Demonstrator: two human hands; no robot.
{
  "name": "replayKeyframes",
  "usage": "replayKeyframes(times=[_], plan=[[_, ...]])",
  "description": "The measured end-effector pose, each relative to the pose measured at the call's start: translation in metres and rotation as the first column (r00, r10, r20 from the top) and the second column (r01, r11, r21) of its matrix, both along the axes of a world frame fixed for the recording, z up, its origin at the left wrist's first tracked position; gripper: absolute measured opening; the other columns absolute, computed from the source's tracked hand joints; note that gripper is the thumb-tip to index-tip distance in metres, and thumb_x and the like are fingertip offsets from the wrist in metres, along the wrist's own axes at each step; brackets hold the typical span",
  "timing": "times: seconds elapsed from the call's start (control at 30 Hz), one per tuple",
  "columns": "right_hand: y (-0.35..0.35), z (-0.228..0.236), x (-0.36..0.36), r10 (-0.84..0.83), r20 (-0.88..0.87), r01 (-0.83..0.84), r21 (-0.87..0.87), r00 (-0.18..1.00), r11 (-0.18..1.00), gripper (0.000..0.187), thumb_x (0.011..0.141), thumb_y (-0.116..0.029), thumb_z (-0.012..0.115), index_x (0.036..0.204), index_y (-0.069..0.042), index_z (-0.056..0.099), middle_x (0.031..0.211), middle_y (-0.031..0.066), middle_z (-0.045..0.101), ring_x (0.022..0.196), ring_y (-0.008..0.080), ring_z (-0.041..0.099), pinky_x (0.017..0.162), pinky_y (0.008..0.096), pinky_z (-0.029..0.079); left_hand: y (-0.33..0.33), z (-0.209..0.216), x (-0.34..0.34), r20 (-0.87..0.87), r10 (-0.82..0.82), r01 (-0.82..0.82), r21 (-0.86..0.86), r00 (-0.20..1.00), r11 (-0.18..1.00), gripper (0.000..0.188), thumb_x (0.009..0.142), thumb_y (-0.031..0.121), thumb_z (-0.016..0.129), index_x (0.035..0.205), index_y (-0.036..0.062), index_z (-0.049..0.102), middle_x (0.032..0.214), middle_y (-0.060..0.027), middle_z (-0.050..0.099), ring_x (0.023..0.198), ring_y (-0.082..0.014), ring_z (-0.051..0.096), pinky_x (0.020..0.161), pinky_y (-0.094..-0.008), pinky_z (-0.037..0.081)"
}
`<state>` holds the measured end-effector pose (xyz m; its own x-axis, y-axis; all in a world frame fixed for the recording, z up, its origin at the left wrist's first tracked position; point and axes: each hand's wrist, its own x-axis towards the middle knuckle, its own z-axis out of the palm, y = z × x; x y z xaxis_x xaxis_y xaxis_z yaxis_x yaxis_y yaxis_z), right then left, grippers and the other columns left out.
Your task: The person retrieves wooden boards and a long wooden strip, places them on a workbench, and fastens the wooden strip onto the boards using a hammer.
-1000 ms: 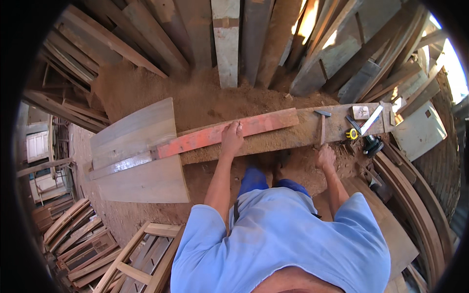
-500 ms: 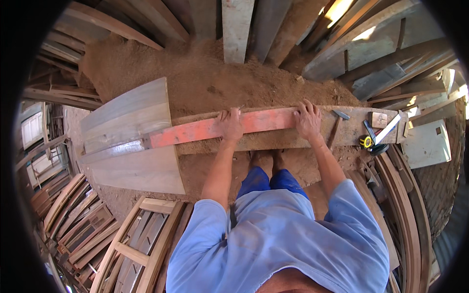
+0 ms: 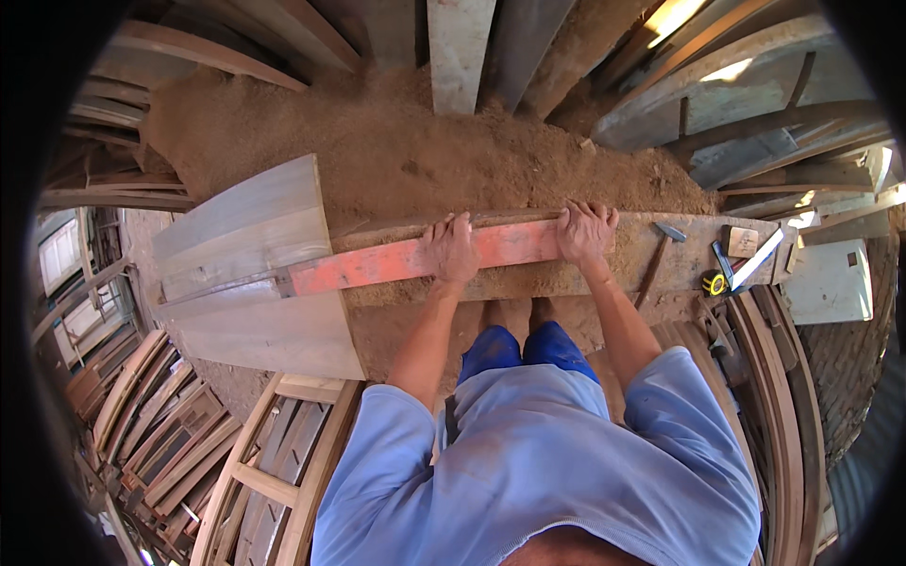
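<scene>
A long red-painted wooden board (image 3: 377, 262) is grasped beneath the left hand (image 3: 452, 248) at mid-length and the right hand (image 3: 586, 234) near its end.

No legible text, no readable labels, no brands, no numbers, no signs

Left hand (image 3: 451, 249) and right hand (image 3: 586, 236) grasp a red board (image 3: 515, 243), with a hammer (image 3: 655, 269) at three o'clock beyond them.
</scene>
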<state>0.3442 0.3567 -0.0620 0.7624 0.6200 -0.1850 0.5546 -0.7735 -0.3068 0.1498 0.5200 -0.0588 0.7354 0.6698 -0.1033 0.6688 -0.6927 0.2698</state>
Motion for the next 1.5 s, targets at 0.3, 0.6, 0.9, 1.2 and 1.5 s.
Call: replayKeyframes(times=[0.3,0.6,0.9,1.2,1.5], plan=[[-0.005,-0.015,-0.007,0.028,0.104,-0.026,-0.016,0.994,1.0,0.032,0.088,-0.028,0.052,0.109,-0.012,0.068,0.118,-0.0006,0.066,0.119,0.0243,0.05,0.107,0.0576,0.02,-0.003,0.0,-0.002,-0.001,-0.038,0.038,-0.083,0.999,0.996,0.037,0.091,0.016,0.049,0.124,0.0011,0.053,0.116,-0.0186,0.064,0.123,-0.0332,0.051,0.108,-0.0501,0.029],[0.009,-0.001,0.005,0.136,0.065,-0.138,0.033,0.989,0.99,0.024,0.086,-0.024,0.054,0.094,-0.008,0.069,0.095,0.0107,0.069,0.099,0.0272,0.062,0.101,0.0455,0.034,0.002,-0.002,0.002,0.184,-0.056,0.064,-0.039,0.981,0.997,0.025,0.087,0.009,0.053,0.11,0.0048,0.062,0.109,-0.0159,0.064,0.112,-0.0347,0.054,0.1,-0.0505,0.033],[0.002,0.004,0.003,0.099,0.121,-0.11,0.089,0.988,0.99,0.022,0.086,-0.024,0.053,0.088,-0.008,0.069,0.091,0.0081,0.069,0.094,0.0277,0.061,0.092,0.0419,0.041,0.001,0.019,0.028,0.273,0.412,-0.151,-0.646,0.869,0.748,0.011,0.089,0.013,0.062,0.096,0.0062,0.066,0.089,-0.0104,0.062,0.087,-0.028,0.058,0.082,-0.0391,0.044],[-0.033,0.032,0.006,-0.154,0.159,0.105,0.28,0.975,0.954,0.038,0.089,-0.024,0.058,0.123,-0.006,0.055,0.13,0.0167,0.05,0.123,0.0351,0.044,0.103,0.0485,0.034,-0.01,-0.01,0.037,0.476,0.009,0.142,-0.281,0.879,0.949,0.011,0.09,0.018,0.061,0.093,0.0076,0.064,0.089,-0.0129,0.064,0.085,-0.0351,0.061,0.073,-0.0443,0.05],[-0.208,0.012,-0.006,-0.572,0.027,0.564,-0.207,0.82,0.799,0.06,0.088,-0.032,0.064,0.137,-0.006,0.044,0.135,0.0272,0.042,0.122,0.0438,0.045,0.102,0.0482,0.039,0.0,-0.011,0.035,0.429,0.03,0.163,-0.406,0.903,0.899,0.012,0.091,0.017,0.059,0.095,0.0076,0.065,0.09,-0.0137,0.067,0.086,-0.0343,0.064,0.074,-0.0425,0.051]])
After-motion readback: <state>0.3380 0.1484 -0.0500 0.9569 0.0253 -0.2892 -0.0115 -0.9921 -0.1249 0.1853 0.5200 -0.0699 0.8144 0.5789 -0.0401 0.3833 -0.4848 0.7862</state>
